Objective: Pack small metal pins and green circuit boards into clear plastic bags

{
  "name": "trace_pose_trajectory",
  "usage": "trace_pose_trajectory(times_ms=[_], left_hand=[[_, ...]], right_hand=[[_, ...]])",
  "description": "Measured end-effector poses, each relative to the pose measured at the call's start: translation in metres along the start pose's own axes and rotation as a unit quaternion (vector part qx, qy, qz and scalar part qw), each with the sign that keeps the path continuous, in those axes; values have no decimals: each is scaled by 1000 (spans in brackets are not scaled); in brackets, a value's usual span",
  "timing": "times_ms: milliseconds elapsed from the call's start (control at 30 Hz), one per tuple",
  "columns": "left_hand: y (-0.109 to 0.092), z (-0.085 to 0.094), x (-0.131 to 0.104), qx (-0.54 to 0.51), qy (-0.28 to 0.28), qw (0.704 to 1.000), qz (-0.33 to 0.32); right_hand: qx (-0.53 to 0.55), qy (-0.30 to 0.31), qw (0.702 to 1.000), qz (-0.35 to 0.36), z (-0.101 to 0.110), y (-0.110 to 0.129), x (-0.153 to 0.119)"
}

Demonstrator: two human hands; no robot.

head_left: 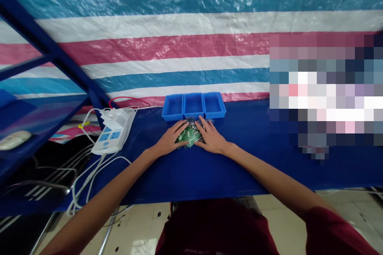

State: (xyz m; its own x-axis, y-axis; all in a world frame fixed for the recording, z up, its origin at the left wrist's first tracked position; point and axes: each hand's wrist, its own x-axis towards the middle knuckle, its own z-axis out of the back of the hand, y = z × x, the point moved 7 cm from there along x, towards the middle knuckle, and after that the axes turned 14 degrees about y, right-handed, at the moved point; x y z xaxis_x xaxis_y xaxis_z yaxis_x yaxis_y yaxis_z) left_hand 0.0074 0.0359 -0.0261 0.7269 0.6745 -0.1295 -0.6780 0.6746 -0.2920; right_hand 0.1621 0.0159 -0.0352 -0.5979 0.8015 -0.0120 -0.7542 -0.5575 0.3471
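A heap of small green pieces (190,135) mixed with dark and shiny metallic bits lies on the blue table. My left hand (172,137) rests against the heap's left side, fingers stretched out and apart. On the opposite side my right hand (212,137) lies with spread fingers touching the right edge of the pile. Both thumbs point inward over the green pieces. Just beyond my fingertips stand three joined blue bins (194,105) in a row. What exactly the small pieces are is too fine to make out.
A white power strip (112,135) with plugs and looping white cables (89,179) lies to the left. A blue metal frame (68,67) rises there, with a white computer mouse (14,140) on its shelf. Striped sheeting (179,28) hangs behind the table (179,179). The right side is pixelated.
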Motion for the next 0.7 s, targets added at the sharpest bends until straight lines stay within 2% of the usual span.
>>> trace_pose_trajectory(times_ms=[300, 567, 700], left_hand=[[-3, 2, -3, 31, -23, 999, -3], [0, 1, -4, 23, -8, 1000, -8], [-2, 0, -4, 13, 7, 1000, -10]], right_hand=[[6, -10, 1000, -3, -1, -2, -2], [-16, 19, 1000, -1, 6, 1, -10], [-34, 13, 999, -19, 8, -1, -13]])
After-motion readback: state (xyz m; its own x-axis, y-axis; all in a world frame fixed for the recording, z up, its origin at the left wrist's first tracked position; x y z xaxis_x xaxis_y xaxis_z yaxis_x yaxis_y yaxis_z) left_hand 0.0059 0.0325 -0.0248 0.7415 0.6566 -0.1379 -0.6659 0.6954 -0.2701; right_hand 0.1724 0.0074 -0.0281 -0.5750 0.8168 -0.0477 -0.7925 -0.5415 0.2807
